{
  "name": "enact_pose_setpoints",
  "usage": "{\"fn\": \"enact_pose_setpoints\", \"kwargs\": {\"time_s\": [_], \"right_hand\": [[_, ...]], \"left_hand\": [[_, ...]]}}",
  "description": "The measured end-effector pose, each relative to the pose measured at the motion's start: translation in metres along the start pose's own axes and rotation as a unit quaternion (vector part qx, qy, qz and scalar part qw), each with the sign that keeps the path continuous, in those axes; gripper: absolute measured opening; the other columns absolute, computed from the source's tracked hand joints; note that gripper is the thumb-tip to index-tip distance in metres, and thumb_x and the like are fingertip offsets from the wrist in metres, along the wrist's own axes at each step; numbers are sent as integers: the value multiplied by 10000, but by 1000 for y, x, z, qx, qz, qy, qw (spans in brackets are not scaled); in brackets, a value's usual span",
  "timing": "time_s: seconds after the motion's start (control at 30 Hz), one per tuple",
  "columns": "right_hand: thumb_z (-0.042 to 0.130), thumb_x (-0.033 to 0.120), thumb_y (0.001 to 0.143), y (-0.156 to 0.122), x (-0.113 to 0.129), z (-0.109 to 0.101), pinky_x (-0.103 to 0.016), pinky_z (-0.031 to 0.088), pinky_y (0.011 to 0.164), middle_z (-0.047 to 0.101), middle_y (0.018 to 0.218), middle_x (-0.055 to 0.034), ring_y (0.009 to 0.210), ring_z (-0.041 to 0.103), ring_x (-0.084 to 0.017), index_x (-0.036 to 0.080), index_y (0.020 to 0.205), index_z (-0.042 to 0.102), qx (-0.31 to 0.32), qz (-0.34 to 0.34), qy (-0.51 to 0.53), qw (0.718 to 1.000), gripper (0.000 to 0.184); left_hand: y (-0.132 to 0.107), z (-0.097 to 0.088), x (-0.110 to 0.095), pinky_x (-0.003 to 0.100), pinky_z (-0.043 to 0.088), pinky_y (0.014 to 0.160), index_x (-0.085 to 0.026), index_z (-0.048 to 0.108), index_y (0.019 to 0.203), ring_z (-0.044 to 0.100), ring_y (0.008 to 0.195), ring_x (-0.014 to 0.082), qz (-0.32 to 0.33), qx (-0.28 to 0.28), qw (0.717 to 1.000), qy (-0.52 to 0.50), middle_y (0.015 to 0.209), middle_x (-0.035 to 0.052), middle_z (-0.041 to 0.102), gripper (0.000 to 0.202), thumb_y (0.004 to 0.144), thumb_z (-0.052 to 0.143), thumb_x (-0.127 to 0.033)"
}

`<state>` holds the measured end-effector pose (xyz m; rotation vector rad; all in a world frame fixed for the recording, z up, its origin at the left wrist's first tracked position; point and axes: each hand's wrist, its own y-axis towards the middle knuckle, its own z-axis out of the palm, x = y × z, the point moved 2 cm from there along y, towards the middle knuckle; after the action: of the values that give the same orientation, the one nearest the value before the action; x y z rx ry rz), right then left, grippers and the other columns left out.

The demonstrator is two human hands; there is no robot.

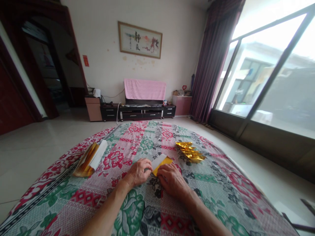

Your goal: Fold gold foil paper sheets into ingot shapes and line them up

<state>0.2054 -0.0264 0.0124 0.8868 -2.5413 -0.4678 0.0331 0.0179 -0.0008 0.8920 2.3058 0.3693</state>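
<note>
A sheet of gold foil paper (159,162), partly folded so that its white back shows along the far side, lies on the flowered cloth between my hands. My left hand (140,171) grips its left corner with fingers curled and thumb pressed in. Over the near right part rests my right hand (171,178), its fingers bent down on the gold face and holding the paper against the cloth. Several folded gold pieces (190,152) stand in a row beyond my right hand. Off to the left sits a stack of gold and white paper sheets (90,159).
A flowered cloth (133,209) covers the rounded surface under my hands. Across the tiled floor stands a low black cabinet (141,113) with a pink cloth (145,89) draped over something on it. Large windows (270,72) and a purple curtain (211,62) are on the right.
</note>
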Motion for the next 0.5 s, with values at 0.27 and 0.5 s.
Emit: {"fn": "enact_pose_setpoints", "kwargs": {"time_s": [0.27, 0.5], "right_hand": [[490, 156, 829, 1, 2, -2, -270, 322, 794, 618, 849, -18, 823, 531, -136, 197, 827, 612, 0, 10, 0, 1000, 129], [486, 160, 828, 1, 1, 2, -262, 328, 772, 598, 796, -17, 794, 524, -134, 181, 778, 587, -10, 32, 13, 999, 114]], "left_hand": [[2, 6, -1, 265, 435, 791, -175, 639, 690, 555, 822, 154, -27, -23, 999, 26, 823, 33, 631, 120, 743, 543, -127], [4, 8, -5, 271, 432, 791, -180, 612, 687, 543, 827, 158, -55, -12, 998, 42, 804, 25, 608, 75, 720, 569, -128]]}}
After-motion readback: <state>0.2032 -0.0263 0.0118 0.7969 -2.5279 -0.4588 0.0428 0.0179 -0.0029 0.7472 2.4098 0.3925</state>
